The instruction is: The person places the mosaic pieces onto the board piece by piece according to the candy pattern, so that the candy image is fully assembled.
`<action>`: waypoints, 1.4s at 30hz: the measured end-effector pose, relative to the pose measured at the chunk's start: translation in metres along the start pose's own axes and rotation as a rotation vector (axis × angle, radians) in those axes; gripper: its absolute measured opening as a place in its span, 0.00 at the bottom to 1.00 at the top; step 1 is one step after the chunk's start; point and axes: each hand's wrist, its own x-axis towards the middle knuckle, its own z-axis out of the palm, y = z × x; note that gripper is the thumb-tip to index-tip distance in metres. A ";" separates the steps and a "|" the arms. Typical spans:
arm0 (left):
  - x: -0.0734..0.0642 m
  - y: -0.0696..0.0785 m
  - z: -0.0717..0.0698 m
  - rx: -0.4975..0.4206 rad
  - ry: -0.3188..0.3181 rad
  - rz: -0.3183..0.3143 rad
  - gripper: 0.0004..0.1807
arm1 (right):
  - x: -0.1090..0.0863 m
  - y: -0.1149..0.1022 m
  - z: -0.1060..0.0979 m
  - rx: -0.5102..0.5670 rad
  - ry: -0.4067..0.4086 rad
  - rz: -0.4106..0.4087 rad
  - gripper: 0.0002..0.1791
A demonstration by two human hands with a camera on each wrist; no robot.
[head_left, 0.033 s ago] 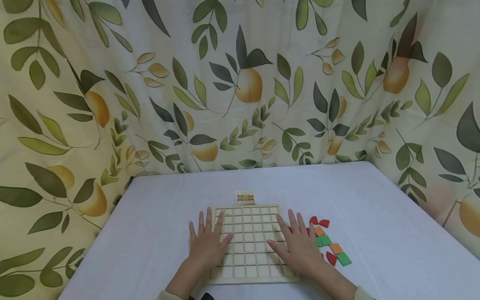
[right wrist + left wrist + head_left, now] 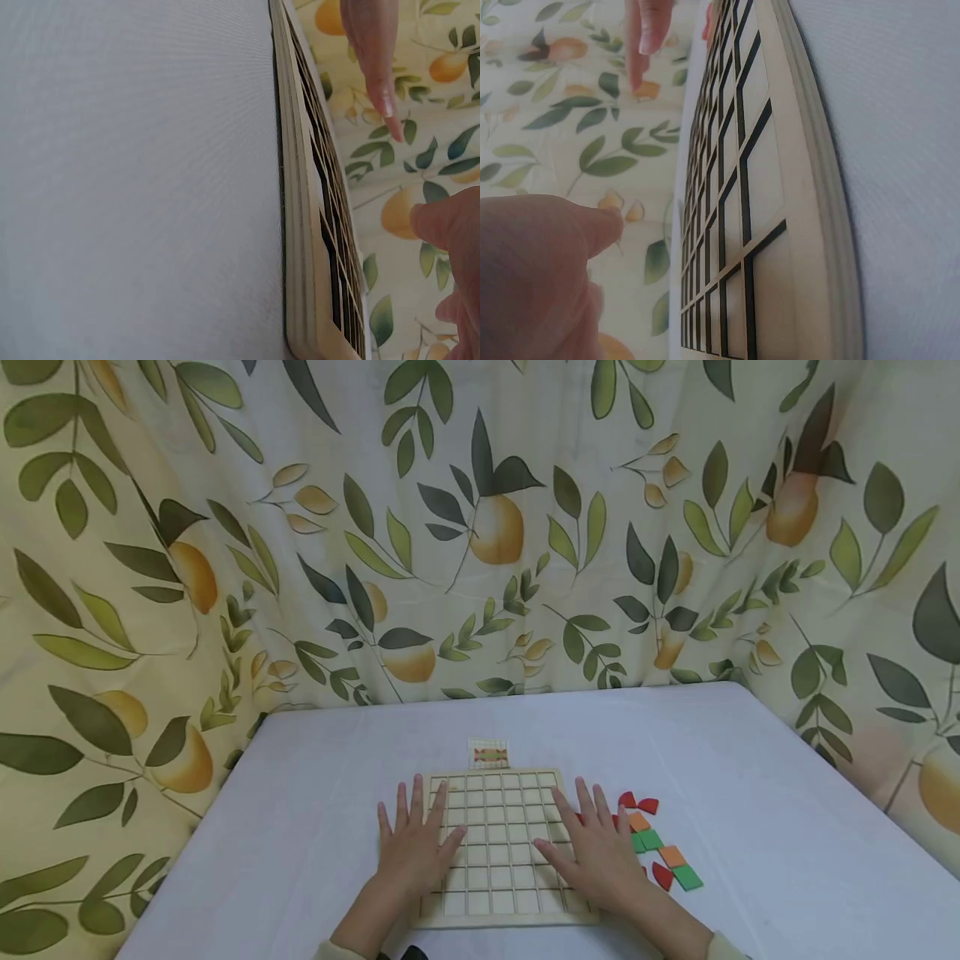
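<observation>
Behind both hands hangs a patterned curtain (image 2: 315, 627); beneath them spreads a white-covered table (image 2: 262, 860); the pale gridded board (image 2: 498, 857) lies flat below and between the hands, its sides running away from the person, its near edge crosswise (it is foreshortened, so I cannot tell its long axis); the left hand (image 2: 412, 852) hovers over its left side, the right hand (image 2: 602, 862) over its right, both empty, fingers spread wide and pointing away from the person; beyond the fingertips, by the far edge, lies a small card (image 2: 489, 754), its coloured pattern crosswise; beside the right hand, some partly hidden, lie green squares (image 2: 687, 877), orange squares (image 2: 672, 857) and red curved pieces (image 2: 662, 875).
</observation>
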 end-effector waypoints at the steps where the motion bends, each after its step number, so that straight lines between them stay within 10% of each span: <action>1: 0.000 0.000 0.000 0.003 0.001 -0.002 0.37 | 0.000 0.000 0.000 0.002 0.002 -0.003 0.44; 27: -0.022 -0.029 -0.005 -0.204 -0.096 -0.006 0.47 | 0.000 0.043 -0.006 0.124 0.158 -0.092 0.35; 42: -0.048 -0.039 0.000 -0.485 -0.244 -0.050 0.55 | 0.001 0.068 -0.021 0.110 0.056 0.062 0.39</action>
